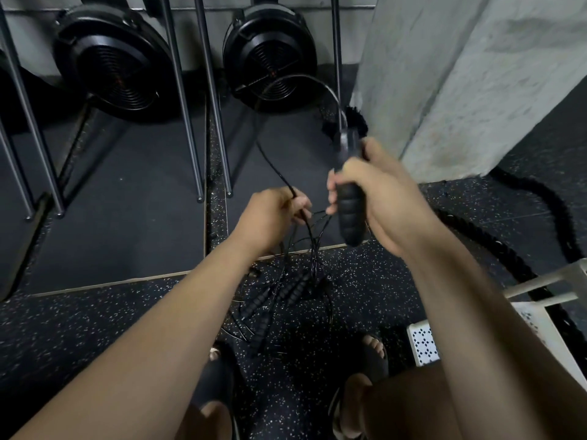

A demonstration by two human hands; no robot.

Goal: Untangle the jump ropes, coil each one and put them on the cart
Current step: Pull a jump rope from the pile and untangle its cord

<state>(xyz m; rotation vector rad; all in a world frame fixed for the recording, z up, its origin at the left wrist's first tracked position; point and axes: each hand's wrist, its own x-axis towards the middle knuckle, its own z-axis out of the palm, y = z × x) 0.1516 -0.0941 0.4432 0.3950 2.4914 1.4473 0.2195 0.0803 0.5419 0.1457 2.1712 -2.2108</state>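
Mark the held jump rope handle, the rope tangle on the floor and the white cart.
jump rope handle (349, 217): head view, middle of its ribbed grip.
rope tangle (295, 292): head view, a handle lying in the heap.
white cart (421, 344): head view, its perforated shelf.

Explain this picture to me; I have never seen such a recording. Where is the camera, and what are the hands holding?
There is no machine here: one camera on a person's head looks down at their own bare arms. The right hand grips a black ribbed handle of a jump rope. Its thin cord loops up and round to the left hand, which pinches it. Below, on the speckled floor, lies the tangle of other ropes and handles, in front of the person's feet. The white perforated cart shows at the lower right.
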